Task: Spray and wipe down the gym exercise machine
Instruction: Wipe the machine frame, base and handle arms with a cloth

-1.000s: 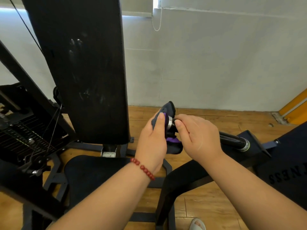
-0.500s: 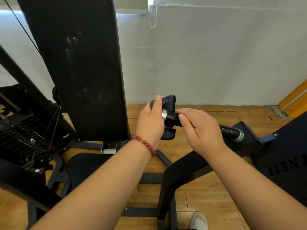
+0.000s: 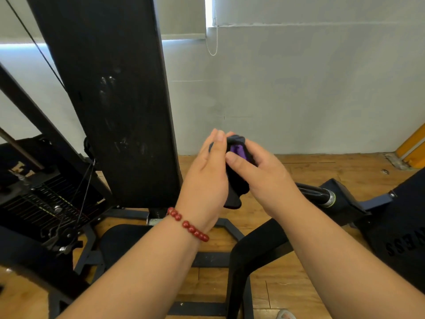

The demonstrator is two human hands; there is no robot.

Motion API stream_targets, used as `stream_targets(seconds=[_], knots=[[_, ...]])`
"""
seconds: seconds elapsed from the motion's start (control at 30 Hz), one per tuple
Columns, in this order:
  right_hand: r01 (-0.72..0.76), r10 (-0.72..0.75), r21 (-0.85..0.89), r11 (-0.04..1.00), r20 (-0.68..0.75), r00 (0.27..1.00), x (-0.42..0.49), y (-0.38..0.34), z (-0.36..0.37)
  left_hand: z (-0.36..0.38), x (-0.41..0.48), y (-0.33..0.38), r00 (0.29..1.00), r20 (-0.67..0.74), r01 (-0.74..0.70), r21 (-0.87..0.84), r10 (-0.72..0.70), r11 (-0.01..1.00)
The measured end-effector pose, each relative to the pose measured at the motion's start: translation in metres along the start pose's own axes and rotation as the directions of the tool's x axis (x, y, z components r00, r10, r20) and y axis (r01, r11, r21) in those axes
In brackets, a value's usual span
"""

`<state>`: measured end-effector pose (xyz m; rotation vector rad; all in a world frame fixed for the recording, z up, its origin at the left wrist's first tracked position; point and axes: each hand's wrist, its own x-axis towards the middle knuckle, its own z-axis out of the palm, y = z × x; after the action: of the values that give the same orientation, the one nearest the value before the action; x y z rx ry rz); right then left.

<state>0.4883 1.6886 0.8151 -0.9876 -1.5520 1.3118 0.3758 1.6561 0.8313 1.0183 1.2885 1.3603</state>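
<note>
Bunched dark cloth with a purple inner fold [image 3: 238, 187]: held in the air between both hands, just above the inner end of the black rubber-grip handle bar with a chrome collar [image 3: 315, 194]. Can't tell if it touches the bar.

Left hand [image 3: 204, 178]: fingers straight, palm pressed flat on the cloth's left side. Red bead bracelet [image 3: 188, 225] on that wrist.

Right hand [image 3: 264, 178]: fingers and thumb curled round the cloth, grasping it from the right.

The bar sits on the machine's curved black steel arm [image 3: 248, 261]. Tall black upholstered back pad [image 3: 115, 111] stands left of the hands, smudged. Black seat pad [image 3: 124, 245] is below it. Weight stack with cable [image 3: 43, 203] is far left. Wooden plank floor [image 3: 322, 166], grey wall [image 3: 299, 88] behind.
</note>
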Motion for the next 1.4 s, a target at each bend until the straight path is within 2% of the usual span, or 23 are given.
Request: stream_targets(seconds=[0.1,0.17,0.23,0.3,0.4,0.53,0.67,0.77,0.83,0.87,0.9,1.0,1.03,1.07,1.17,1.23,1.3,1.4], knots=[[-0.016,0.032,0.077,0.997,-0.211,0.977,0.002,-0.001,0.003,0.002,0.009,0.003,0.999,0.028,0.040,0.030,-0.040,0.999],[0.006,0.027,0.103,0.995,-0.313,0.949,-0.002,-0.002,-0.007,-0.003,0.012,0.004,0.997,0.082,-0.007,0.101,-0.001,0.995],[0.040,-0.041,-0.012,0.999,-0.397,0.917,-0.008,-0.007,-0.025,-0.010,0.014,0.003,0.988,0.142,-0.095,0.280,0.057,0.955],[0.032,-0.115,-0.195,0.980,-0.433,0.894,-0.015,-0.009,-0.041,-0.016,0.019,-0.007,0.982,0.185,-0.117,0.420,0.041,0.900],[-0.055,-0.155,-0.441,0.896,-0.425,0.892,-0.020,0.008,-0.039,-0.019,0.026,-0.027,0.971,0.237,-0.123,0.482,0.005,0.868],[-0.065,-0.397,-0.753,0.655,-0.416,0.818,-0.021,0.055,-0.009,-0.025,0.031,-0.043,0.960,0.272,-0.197,0.492,0.066,0.848],[-0.152,-0.401,-0.867,0.474,-0.367,0.840,-0.022,0.074,0.014,-0.033,0.038,-0.044,0.943,0.325,-0.233,0.486,0.074,0.842],[-0.050,-0.526,-0.943,0.330,-0.227,0.819,-0.014,0.077,0.019,-0.037,0.040,-0.044,0.932,0.358,-0.235,0.466,0.061,0.853],[0.073,-0.632,-0.977,0.199,-0.071,0.772,-0.011,0.086,0.003,-0.038,0.041,-0.044,0.932,0.357,-0.235,0.462,0.063,0.855],[0.090,-0.669,-0.983,0.159,-0.040,0.742,-0.012,0.091,-0.007,-0.039,0.041,-0.044,0.933,0.355,-0.238,0.465,0.066,0.853],[0.062,-0.699,-0.984,0.167,-0.074,0.711,-0.014,0.096,-0.014,-0.039,0.042,-0.044,0.933,0.353,-0.243,0.473,0.070,0.847],[-0.096,-0.751,-0.933,0.348,-0.338,0.568,-0.011,0.096,0.007,-0.039,0.042,-0.045,0.927,0.363,-0.270,0.472,0.094,0.839],[-0.104,-0.749,-0.920,0.378,-0.370,0.549,-0.005,0.094,0.022,-0.040,0.042,-0.045,0.924,0.369,-0.270,0.458,0.096,0.847],[-0.082,-0.755,-0.926,0.368,-0.349,0.555,0.000,0.092,0.034,-0.040,0.042,-0.045,0.921,0.378,-0.270,0.447,0.094,0.853],[0.059,-0.793,-0.968,0.244,-0.165,0.586,0.003,0.089,0.032,-0.042,0.044,-0.043,0.918,0.387,-0.273,0.458,0.087,0.846],[0.059,-0.789,-0.971,0.232,-0.153,0.595,-0.007,0.097,0.007,-0.043,0.045,-0.043,0.920,0.384,-0.273,0.471,0.083,0.839],[-0.050,-0.757,-0.941,0.334,-0.300,0.580,-0.018,0.103,-0.011,-0.043,0.046,-0.044,0.917,0.389,-0.287,0.491,0.088,0.823],[-0.147,-0.697,-0.843,0.518,-0.515,0.499,-0.011,0.098,0.005,-0.042,0.046,-0.045,0.913,0.393,-0.304,0.487,0.106,0.819]])
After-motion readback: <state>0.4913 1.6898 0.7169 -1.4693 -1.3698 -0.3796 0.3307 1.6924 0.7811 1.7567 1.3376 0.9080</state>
